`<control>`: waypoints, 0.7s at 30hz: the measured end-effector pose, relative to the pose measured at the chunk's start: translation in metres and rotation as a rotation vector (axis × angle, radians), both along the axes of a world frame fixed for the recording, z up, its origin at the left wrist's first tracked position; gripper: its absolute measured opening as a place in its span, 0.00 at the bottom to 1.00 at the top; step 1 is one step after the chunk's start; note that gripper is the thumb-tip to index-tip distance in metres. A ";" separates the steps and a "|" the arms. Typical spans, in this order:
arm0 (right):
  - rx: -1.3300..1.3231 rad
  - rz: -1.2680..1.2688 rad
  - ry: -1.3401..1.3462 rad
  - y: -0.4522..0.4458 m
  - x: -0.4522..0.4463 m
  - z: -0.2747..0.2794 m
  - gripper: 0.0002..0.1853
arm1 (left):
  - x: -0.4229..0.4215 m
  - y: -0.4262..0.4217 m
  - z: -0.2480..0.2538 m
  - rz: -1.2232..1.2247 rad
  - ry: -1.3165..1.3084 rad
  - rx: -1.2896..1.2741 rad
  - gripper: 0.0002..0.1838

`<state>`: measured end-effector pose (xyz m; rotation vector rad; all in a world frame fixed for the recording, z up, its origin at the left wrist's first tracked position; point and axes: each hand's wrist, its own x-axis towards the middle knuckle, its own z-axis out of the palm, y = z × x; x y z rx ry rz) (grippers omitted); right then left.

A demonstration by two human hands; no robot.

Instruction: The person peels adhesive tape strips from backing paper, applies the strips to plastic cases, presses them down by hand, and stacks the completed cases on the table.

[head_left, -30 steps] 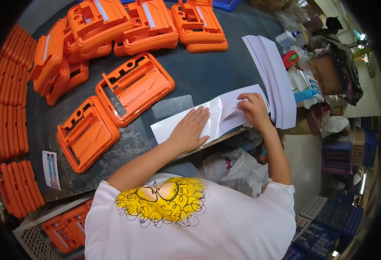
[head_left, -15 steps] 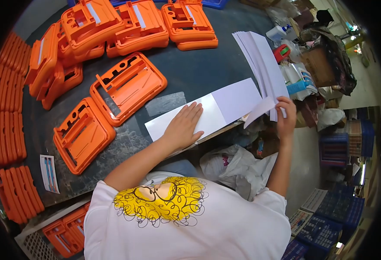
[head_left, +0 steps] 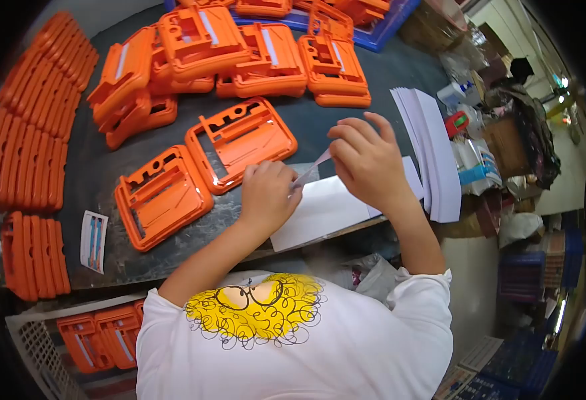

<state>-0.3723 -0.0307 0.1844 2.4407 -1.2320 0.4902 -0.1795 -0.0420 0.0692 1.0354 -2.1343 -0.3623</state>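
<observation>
A small white paper strip is stretched between my two hands, above the near part of the table. My left hand is closed on its lower left end, beside an orange plastic frame. My right hand grips the upper right end, fingers curled, covering part of the sheets below. Underneath lies a long glossy white sheet along the table's front edge. To the right stands a fanned stack of pale strips. A second orange frame lies flat left of the first.
More orange frames are piled at the back, before a blue tray. Rows of orange parts line the left side. A printed card lies at the front left. Bottles and bags crowd the right.
My right hand has carried the strip from the stack leftward over the table. My left hand has lifted off the white sheet and now holds the strip's other end. The view has shifted.
</observation>
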 end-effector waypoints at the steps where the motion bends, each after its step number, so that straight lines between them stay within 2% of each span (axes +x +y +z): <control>1: 0.002 0.029 -0.016 -0.007 0.008 -0.002 0.08 | 0.008 -0.002 -0.001 0.028 0.006 0.000 0.10; 3: 0.012 0.083 -0.049 -0.017 0.022 -0.006 0.08 | 0.024 -0.006 -0.001 0.078 0.018 0.005 0.08; 7: 0.285 0.161 -0.248 -0.032 0.035 -0.008 0.17 | 0.050 -0.011 -0.006 0.108 0.039 0.083 0.08; 9: 0.420 0.225 -0.771 -0.045 0.050 -0.017 0.19 | 0.061 -0.013 -0.003 0.138 0.053 0.163 0.09; 10: 0.489 0.255 -1.034 -0.052 0.055 -0.021 0.19 | 0.065 -0.014 -0.004 0.150 0.096 0.280 0.10; 13: 0.455 0.107 -1.281 -0.090 0.041 -0.027 0.19 | 0.080 -0.020 -0.012 0.169 0.270 0.616 0.13; 15: 0.522 -0.091 -1.148 -0.131 0.017 -0.036 0.14 | 0.092 -0.027 -0.031 0.148 0.449 0.810 0.14; 16: 0.420 -0.200 -0.943 -0.147 0.013 -0.039 0.09 | 0.096 -0.028 -0.032 0.126 0.623 0.896 0.14; 19: 0.704 -0.162 -0.786 -0.153 0.027 -0.049 0.08 | 0.109 -0.031 -0.021 0.171 0.658 0.948 0.14; 21: 1.137 0.030 -0.821 -0.143 0.049 -0.071 0.09 | 0.111 -0.035 -0.036 0.187 0.679 0.863 0.14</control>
